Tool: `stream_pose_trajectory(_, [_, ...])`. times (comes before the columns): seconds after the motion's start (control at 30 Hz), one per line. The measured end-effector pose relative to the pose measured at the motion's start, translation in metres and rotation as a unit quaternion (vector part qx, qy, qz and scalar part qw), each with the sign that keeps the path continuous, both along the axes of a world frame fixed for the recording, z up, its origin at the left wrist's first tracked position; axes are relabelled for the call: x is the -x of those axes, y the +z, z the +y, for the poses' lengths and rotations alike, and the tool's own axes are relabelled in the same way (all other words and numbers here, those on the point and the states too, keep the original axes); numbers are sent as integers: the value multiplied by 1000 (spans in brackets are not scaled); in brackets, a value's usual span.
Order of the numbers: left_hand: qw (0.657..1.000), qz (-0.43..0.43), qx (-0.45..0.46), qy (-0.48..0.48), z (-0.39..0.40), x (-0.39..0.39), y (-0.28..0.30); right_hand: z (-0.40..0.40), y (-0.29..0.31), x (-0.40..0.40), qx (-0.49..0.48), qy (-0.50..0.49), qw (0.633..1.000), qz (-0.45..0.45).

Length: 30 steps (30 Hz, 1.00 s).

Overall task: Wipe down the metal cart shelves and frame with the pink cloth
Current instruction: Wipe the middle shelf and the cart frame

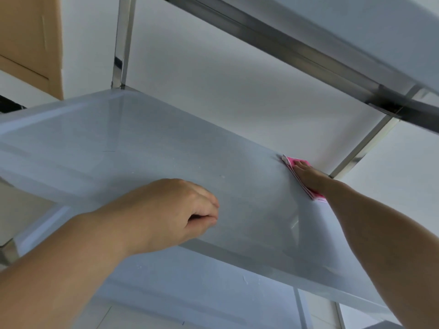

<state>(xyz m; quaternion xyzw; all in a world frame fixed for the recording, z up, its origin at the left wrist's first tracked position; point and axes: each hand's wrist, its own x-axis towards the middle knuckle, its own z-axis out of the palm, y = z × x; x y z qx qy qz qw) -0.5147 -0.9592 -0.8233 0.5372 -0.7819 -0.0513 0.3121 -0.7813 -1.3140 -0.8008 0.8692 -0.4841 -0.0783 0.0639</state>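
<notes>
The metal cart's middle shelf (147, 148) fills the view, grey and shiny. My right hand (308, 174) lies flat on the folded pink cloth (291, 161), pressing it onto the shelf at the far right edge, close to the back right post (361, 148). My left hand (171, 210) rests on the shelf's near part with its fingers curled under and nothing in them. Above, the top shelf (356, 32) and its rail run across the upper right. A lower shelf (190, 288) shows beneath the middle one.
The back left post (122, 43) rises from the shelf's far corner. A white wall stands behind the cart. A tan wooden door or cabinet (28, 39) is at the upper left. Small white specks lie on both the middle and the lower shelf.
</notes>
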Motion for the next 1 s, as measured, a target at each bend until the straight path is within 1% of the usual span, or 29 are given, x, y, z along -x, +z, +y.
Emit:
stream_pose_trajectory(0.07, [1000, 4, 2, 1, 0, 0, 0, 2, -2, -2, 5, 6, 1000, 16])
stream_pose_trajectory(0.13, [1000, 1, 0, 3, 0, 0, -1, 7, -1, -3, -1, 17, 1000, 13])
stream_pose_trajectory(0.27, [1000, 0, 16, 5, -1, 0, -1, 36, 0, -10, -35, 23, 999, -33])
stream_pose_trajectory(0.4, [1000, 0, 18, 6, -2, 0, -1, 88, 3, -23, -77, 43, 992, -90])
stream_pose_trajectory(0.47, [1000, 5, 14, 8, -2, 1, 0, 120, 5, -27, -90, 83, 988, -93])
stream_pose_trajectory(0.57, [1000, 0, 15, 14, 0, 2, 2, 171, 5, -32, -96, 174, 977, -76])
stream_pose_trajectory(0.63, [999, -5, 38, 33, 3, 4, 3, 202, 5, -34, -102, 226, 966, -76])
stream_pose_trajectory(0.7, [995, -11, 81, 61, 8, 7, 4, 226, 5, -37, -118, 260, 956, -69])
stream_pose_trajectory(0.8, [992, -29, 102, 71, 18, 10, 7, 242, 8, -38, -144, 287, 945, -63])
stream_pose_trajectory(0.87, [992, -52, 98, 66, 23, 1, 11, 244, 12, -38, -149, 289, 944, -58])
stream_pose_trajectory(0.93, [988, -69, 103, 90, 26, -15, 15, 244, 14, -32, -144, 289, 945, -59])
stream_pose_trajectory(1.0, [985, -39, 100, 134, 29, -34, 16, 245, 12, -23, -141, 308, 937, -81])
